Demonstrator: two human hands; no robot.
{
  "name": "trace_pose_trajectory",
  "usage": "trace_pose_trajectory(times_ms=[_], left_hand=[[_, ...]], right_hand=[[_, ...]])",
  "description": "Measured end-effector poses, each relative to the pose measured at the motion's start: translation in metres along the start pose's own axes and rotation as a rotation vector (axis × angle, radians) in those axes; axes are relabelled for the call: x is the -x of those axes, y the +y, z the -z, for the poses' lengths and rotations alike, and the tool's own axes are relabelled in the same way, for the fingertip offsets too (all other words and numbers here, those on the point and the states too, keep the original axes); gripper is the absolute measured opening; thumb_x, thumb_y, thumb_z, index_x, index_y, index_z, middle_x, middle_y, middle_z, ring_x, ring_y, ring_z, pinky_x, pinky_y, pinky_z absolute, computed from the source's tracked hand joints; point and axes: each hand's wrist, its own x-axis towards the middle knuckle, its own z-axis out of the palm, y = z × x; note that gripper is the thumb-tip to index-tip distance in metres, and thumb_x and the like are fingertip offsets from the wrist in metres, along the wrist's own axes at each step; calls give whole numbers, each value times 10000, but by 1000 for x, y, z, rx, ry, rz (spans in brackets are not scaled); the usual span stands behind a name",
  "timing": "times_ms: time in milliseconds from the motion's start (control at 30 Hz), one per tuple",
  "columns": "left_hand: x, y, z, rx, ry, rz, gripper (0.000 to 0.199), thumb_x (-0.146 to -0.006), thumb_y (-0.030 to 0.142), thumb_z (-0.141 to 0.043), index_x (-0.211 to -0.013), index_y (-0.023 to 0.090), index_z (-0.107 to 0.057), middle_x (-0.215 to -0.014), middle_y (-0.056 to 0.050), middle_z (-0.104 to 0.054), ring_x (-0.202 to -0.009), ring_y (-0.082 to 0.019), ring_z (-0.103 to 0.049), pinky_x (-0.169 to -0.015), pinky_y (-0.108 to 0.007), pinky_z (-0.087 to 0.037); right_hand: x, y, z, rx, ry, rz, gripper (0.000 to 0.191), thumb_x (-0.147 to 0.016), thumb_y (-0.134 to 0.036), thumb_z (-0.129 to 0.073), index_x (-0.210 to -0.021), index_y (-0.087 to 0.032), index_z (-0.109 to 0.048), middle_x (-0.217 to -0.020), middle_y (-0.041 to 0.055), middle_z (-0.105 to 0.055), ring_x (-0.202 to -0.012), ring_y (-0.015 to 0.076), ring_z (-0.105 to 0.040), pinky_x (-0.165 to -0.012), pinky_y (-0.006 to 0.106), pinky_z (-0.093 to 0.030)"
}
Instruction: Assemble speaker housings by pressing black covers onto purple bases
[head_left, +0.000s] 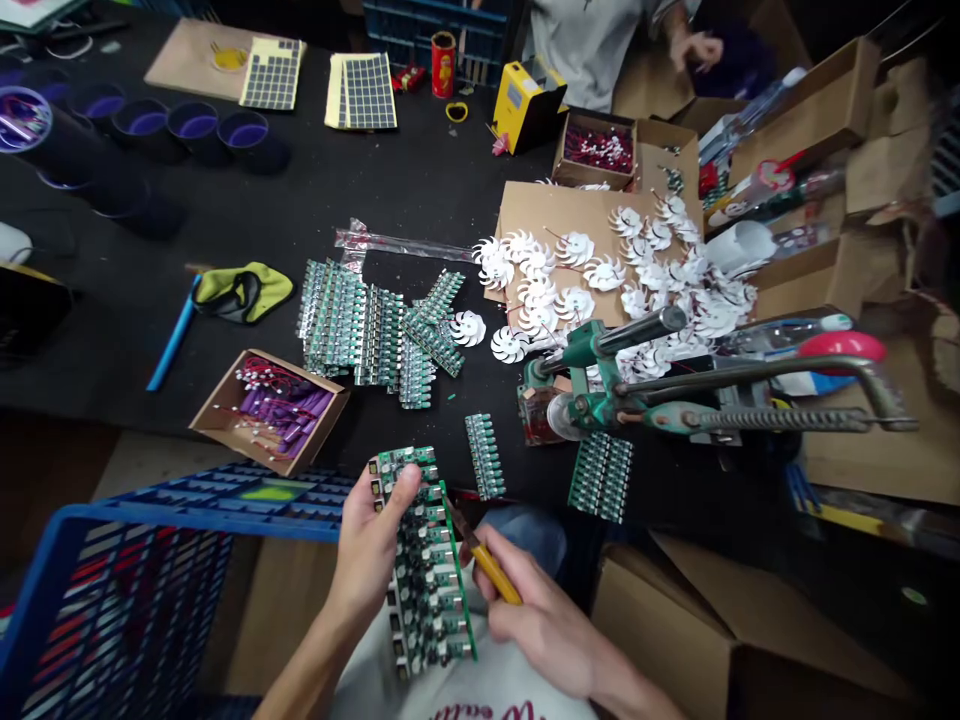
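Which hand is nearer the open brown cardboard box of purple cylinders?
Left. The left hand, gripping green rectangular circuit boards, is below and right of the box in view; the right hand, with a yellow-handled tool, is farther right, beyond the boards.

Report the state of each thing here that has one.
Left hand, gripping circuit panel
Right hand, gripping yellow-handled tool
Circuit panel, held tilted
Tool, tip at panel's edge
Small carton, open, holding purple parts
Blue crate, open
Large carton, flaps open
Red can, upright
White fans, loosely piled
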Motion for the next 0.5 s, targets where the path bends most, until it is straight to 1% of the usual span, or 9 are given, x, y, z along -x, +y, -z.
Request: trace_pose_trajectory(times_ms=[67, 133, 200, 267, 300, 333, 367, 400, 500], left_hand=[[1, -1, 0, -9, 5, 8, 286, -750, 424, -701, -862, 187, -589, -732, 30, -624, -581, -88, -577, -574, -198, -480], [2, -2, -1, 25, 0, 41, 307, -730, 432, -718, -855, 184, -586, -710, 31, -625, -541, -85, -561, -540, -200, -468], [3, -3, -2, 98, -34, 88, 314, -720, 430, -729, -824, 181, -568, -654, 40, -603, -496, -76, -532, -509, -196, -450], [2, -7, 0, 166, -91, 136, 320, -738, 448, -707, -777, 178, -540, -589, 53, -546, -447, -62, -477, -452, -185, -403], [0, -9, 3, 177, -101, 142, 327, -748, 462, -690, -761, 178, -529, -573, 57, -518, -431, -58, -451, -425, -181, -374], [-4, -12, 7, 172, -92, 133, 336, -757, 479, -673, -757, 178, -525, -573, 59, -499, -426, -57, -435, -408, -181, -353], [-11, -16, 12, 154, -64, 110, 341, -761, 492, -662, -769, 177, -530, -588, 57, -500, -436, -60, -441, -410, -182, -352], [-20, -21, 19, 125, -21, 77, 344, -758, 498, -662, -799, 176, -545, -619, 49, -522, -465, -68, -471, -433, -187, -374], [-66, -40, 41, 19, 118, -35, 384, -740, 487, -689, -944, 176, -591, -802, 4, -641, -665, -110, -600, -626, -228, -477]], right_hand=[[-1, 2, 0, -38, 28, -43, 357, -609, -111, -509, -933, -243, -578, -775, -13, -495, -797, 172, -447, -719, 288, -336], [-3, 3, -2, -185, -4, -54, 353, -572, -97, -505, -892, -229, -573, -778, -11, -497, -786, 161, -447, -687, 271, -341], [-6, 5, -6, -398, -150, -53, 368, -496, -73, -505, -837, -206, -542, -752, -17, -474, -689, 126, -418, -575, 228, -311], [-12, 11, -9, -598, -370, -59, 379, -428, -68, -502, -783, -198, -489, -665, -41, -413, -539, 80, -325, -466, 203, -222], [-17, 15, -10, -663, -448, -61, 388, -409, -79, -498, -775, -203, -464, -629, -57, -373, -485, 63, -269, -437, 201, -188], [-25, 20, -10, -679, -468, -57, 402, -404, -98, -491, -788, -210, -449, -612, -67, -344, -452, 55, -229, -420, 200, -175], [-36, 27, -9, -603, -408, -51, 413, -415, -121, -481, -816, -216, -446, -613, -69, -336, -436, 55, -223, -412, 202, -187], [-50, 33, -7, -449, -280, -49, 418, -441, -142, -468, -852, -220, -451, -627, -63, -348, -434, 63, -250, -415, 206, -217], [-109, 50, 2, 136, 173, -69, 363, -559, -155, -437, -916, -207, -482, -683, -22, -437, -546, 123, -432, -514, 248, -345]])
